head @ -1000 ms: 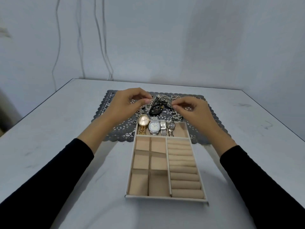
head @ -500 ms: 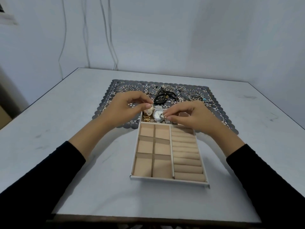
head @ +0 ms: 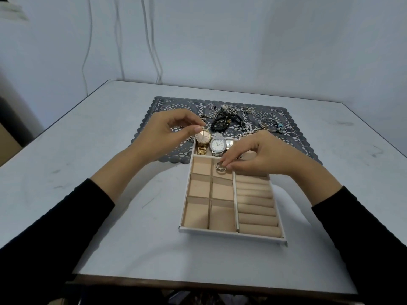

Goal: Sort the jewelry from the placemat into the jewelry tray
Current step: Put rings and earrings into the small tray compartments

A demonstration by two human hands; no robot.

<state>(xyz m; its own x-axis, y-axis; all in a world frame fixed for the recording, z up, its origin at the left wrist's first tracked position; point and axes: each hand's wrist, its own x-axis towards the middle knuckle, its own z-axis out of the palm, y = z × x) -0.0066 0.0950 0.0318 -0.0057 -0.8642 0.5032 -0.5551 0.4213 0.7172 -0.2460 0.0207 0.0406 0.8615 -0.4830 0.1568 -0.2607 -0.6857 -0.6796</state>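
Fingers pinching ring, gold watch beside

**Black long sleeves, bare hands**

The person wears a plain black long-sleeved top. The left sleeve and the right sleeve are of the same matte, soft-looking fabric and fit closely round the arms. Each cuff is a simple straight edge that ends partway along the forearm, so the wrists are uncovered. The left hand and the right hand are bare, and the few fingernails that show are cut short.
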